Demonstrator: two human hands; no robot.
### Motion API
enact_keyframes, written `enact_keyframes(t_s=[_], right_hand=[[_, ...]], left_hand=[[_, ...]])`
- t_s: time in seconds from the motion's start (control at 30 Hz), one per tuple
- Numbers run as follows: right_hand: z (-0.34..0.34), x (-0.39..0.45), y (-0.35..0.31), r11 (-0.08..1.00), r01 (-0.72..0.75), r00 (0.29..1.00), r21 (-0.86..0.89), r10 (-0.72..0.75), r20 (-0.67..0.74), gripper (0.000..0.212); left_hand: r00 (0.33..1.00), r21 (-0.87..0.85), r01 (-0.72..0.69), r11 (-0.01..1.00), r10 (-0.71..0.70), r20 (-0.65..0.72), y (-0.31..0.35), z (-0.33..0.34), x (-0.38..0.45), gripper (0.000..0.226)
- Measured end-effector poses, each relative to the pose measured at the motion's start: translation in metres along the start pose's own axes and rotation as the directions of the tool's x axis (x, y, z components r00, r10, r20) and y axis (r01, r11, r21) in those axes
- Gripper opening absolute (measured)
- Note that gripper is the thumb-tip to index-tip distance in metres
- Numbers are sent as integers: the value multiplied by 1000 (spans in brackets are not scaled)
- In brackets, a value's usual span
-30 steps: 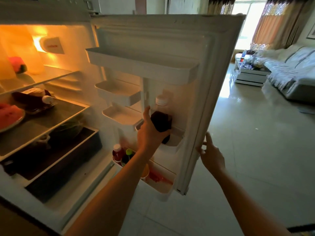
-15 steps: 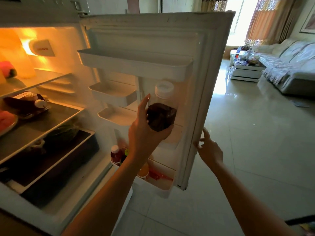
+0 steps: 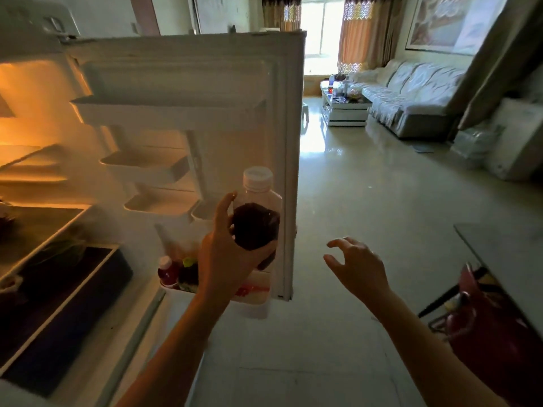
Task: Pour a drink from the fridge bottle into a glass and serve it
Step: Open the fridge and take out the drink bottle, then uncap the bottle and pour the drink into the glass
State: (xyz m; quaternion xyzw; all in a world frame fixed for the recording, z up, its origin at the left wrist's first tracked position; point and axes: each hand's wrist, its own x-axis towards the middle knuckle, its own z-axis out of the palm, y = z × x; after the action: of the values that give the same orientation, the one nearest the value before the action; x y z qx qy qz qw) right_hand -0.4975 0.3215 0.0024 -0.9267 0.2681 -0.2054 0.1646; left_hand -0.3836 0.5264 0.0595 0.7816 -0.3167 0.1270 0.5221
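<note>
Before white fridge door (image 3: 188, 83): left hand (image 3: 232, 259) clamped on clear plastic bottle (image 3: 257, 212), dark liquid; right hand (image 3: 358, 267) empty, fingers spread.

bottle (image 3: 256, 218): clear, dark brown drink, white cap | fridge door (image 3: 188, 83): white | sofa (image 3: 411, 98): grey

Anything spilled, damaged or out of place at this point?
Nothing stands out. The left hand holds the capped bottle upright beside the open fridge door; the right hand is open, clear of it. No spill shows.
</note>
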Motion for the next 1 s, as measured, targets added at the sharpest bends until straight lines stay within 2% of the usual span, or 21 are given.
enact_keyframes(t_s=[0.2, 0.33, 0.47, 0.6, 0.8, 1.0], right_hand=[[-18, -88, 19, 986, -74, 988, -149, 93, 123, 36], [-25, -129, 42, 974, -123, 978, -190, 152, 143, 35], [-33, -146, 74, 962, -128, 966, -241, 176, 190, 36], [-45, -139, 115, 961, -132, 961, -243, 184, 207, 38], [-61, -95, 186, 968, -95, 966, -232, 146, 214, 37], [-73, -29, 241, 978, -20, 952, -209, 83, 294, 37]], left_hand=[[984, -47, 59, 997, -50, 170, -9, 17, -55, 103], [966, -88, 98, 991, -73, 247, -4, 49, -81, 102], [954, -94, 70, 993, -39, 297, 8, 88, -94, 102], [944, -74, 19, 997, 7, 330, 24, 135, -97, 98], [951, -34, 60, 998, -47, 305, 38, 218, -74, 100], [958, 7, 135, 991, -132, 255, 41, 277, -43, 102]])
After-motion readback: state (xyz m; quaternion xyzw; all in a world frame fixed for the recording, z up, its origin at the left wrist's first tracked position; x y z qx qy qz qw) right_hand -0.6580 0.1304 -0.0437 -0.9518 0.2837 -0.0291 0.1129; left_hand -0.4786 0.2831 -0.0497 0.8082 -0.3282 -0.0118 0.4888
